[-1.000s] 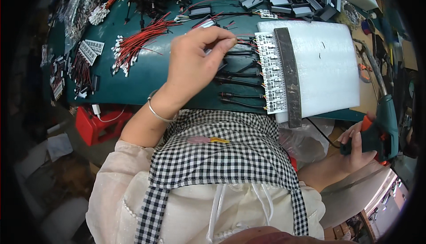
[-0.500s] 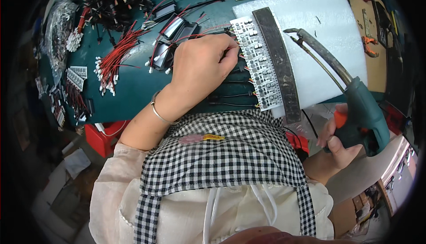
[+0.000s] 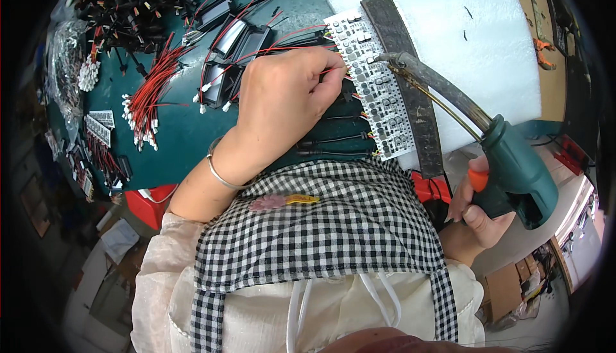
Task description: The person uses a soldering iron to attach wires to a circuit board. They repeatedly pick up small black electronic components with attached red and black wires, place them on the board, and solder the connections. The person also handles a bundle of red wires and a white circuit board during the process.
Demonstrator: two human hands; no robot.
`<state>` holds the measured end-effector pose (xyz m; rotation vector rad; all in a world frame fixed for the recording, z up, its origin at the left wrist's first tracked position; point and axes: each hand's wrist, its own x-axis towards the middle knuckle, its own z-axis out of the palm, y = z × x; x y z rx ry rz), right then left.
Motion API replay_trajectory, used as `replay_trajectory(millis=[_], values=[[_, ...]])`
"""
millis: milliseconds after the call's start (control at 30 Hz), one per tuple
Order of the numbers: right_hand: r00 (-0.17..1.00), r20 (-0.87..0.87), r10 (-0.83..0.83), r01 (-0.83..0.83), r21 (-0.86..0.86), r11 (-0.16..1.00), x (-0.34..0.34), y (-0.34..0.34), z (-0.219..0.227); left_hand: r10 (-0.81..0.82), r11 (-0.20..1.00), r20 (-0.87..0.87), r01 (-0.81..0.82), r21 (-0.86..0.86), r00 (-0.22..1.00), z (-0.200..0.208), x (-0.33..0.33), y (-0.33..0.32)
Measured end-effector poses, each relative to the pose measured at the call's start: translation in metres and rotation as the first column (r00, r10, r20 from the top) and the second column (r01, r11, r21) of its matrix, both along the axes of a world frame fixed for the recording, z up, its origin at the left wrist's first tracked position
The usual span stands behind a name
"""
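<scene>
My right hand (image 3: pixel 480 219) grips a green soldering gun (image 3: pixel 521 160) with an orange trigger. Its bent metal tip and thin brass feed tube reach left across a dark flat bar (image 3: pixel 405 74), and the tip is over a white panel of small circuit boards (image 3: pixel 378 103). Whether it touches the panel, I cannot tell. Closed in a pinch at the panel's left edge is my left hand (image 3: pixel 279 93); what lies between its fingertips is hidden, with thin wires close by. Below it, several black cables (image 3: pixel 333 140) run to the panel's left edge.
Under the panel lies a white foam slab (image 3: pixel 487 32). Left on the green table are black rectangular housings (image 3: pixel 215 12), a bundle of red wires with white connectors (image 3: pixel 157 87), a heap of black cables (image 3: pixel 128 7) and a clear plastic bag (image 3: pixel 66 58). Orange-handled pliers (image 3: pixel 544 53) lie far right.
The soldering gun's tip has moved left and slightly down, from above the foam to over the circuit boards. My left hand keeps its pinch at the panel edge. The whole view has shifted slightly.
</scene>
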<state>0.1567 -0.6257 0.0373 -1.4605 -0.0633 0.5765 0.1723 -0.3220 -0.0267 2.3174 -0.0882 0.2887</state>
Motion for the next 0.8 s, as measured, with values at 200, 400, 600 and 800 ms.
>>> replay_trajectory(millis=[200,400,600,800], values=[[0.99,0.013,-0.139,0.139,0.024,0.99,-0.008,0.01,-0.006,0.026,1.0,-0.041,-0.026,0.0,0.999,0.007,-0.001,0.001],[0.987,0.001,-0.163,0.163,0.0,0.987,-0.008,0.02,-0.003,0.013,1.0,-0.009,-0.013,0.027,1.0,0.006,0.001,0.0],[0.972,0.001,-0.237,0.236,-0.072,0.969,-0.012,0.028,-0.005,0.022,0.999,-0.018,-0.021,0.047,1.0,0.006,0.003,0.0],[0.959,-0.047,-0.278,0.271,-0.118,0.955,-0.014,0.035,-0.009,0.056,0.996,-0.076,-0.051,0.066,0.996,0.01,0.005,-0.004]])
